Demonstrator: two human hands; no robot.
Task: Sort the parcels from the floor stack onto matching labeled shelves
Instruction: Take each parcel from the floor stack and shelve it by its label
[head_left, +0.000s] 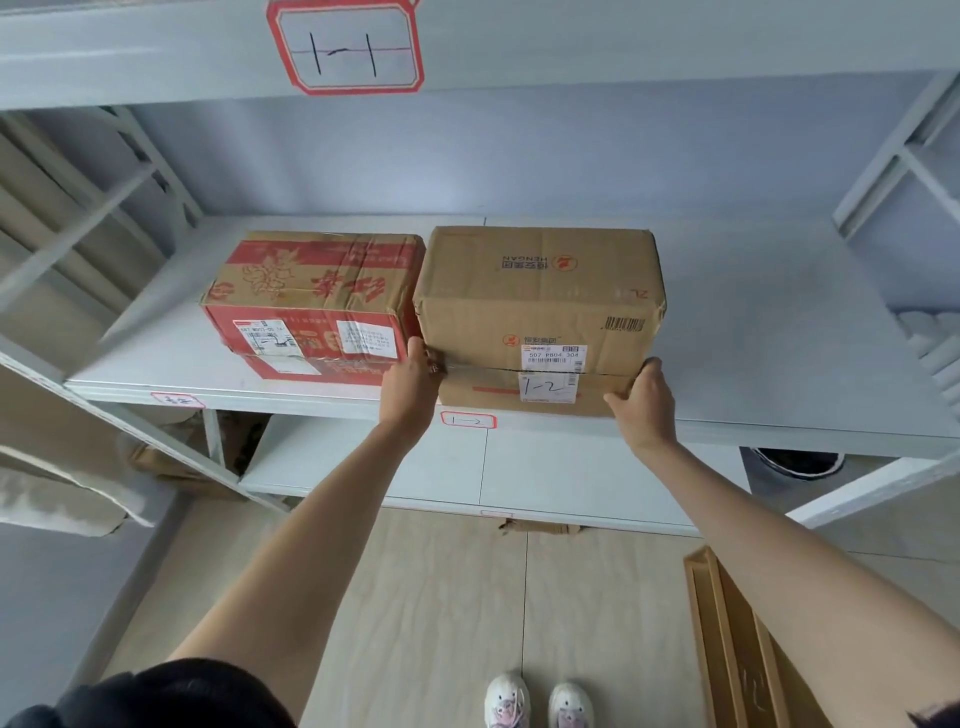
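Note:
A plain brown parcel (537, 296) with a white label marked "1-2" sits on the grey middle shelf (779, 374), its front just over the edge. My left hand (413, 387) grips its lower left front corner, and my right hand (641, 402) grips its lower right front corner. A red-bordered shelf tag (468, 420) reading "1-2" is stuck on the shelf edge just below the parcel. A red and brown parcel (311, 301) stands on the same shelf, touching the brown parcel's left side.
The upper shelf beam carries a large tag "1-1" (345, 49). A lower shelf (571, 478) lies beneath. A flat cardboard parcel (737, 649) lies on the floor at the right, near my shoes (537, 704). Rolled brown paper leans at the left.

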